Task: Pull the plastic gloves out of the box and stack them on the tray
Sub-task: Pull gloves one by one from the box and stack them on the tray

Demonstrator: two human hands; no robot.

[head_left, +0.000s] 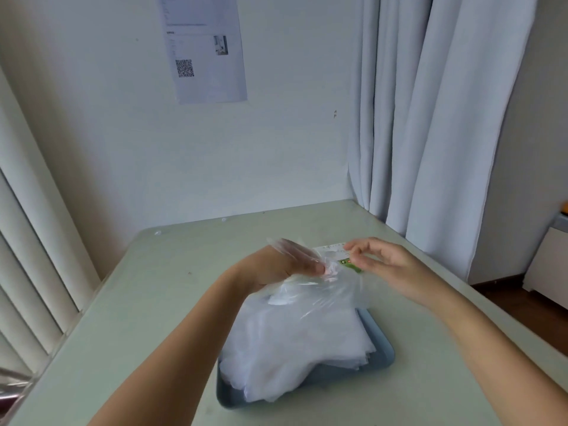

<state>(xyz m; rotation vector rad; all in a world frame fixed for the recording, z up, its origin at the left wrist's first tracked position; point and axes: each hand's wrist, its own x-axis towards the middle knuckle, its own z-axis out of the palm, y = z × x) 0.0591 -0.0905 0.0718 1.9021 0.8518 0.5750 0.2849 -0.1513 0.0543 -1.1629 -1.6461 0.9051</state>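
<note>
Now left fingers [311,267] pinch a glove [322,292] over the tray [385,355] — right fingers [364,247] slack.

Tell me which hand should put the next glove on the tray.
Left, probably. The left hand grips a loose glove hanging just above the tray's pile; the right hand looks empty, over the box.

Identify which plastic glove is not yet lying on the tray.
The glove gripped in the left hand, hanging in the air; the others lie in a pile on the grey tray.
</note>
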